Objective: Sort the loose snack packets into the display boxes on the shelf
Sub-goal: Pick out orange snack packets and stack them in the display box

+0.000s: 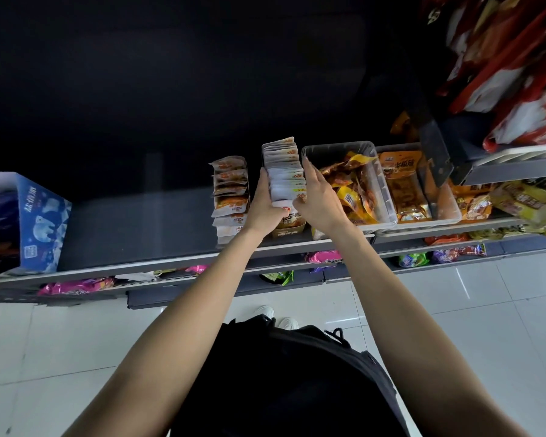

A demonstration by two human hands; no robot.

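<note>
Both hands [292,200] outstretched, flanking upright packet row [286,175]

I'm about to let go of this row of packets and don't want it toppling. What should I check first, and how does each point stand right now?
1. Left hand braces the left side of the white packet row: ok.
2. Right hand braces its right side: ok.
3. Row seated inside its cardboard display box: cannot tell, hands hide the base.
4. Packets upright and aligned: mostly ok; the far end fans out slightly.
5. Neighbouring packet row on the left stands apart: ok.
6. Clear plastic bin on the right not pressing on the row: cannot tell.
</note>
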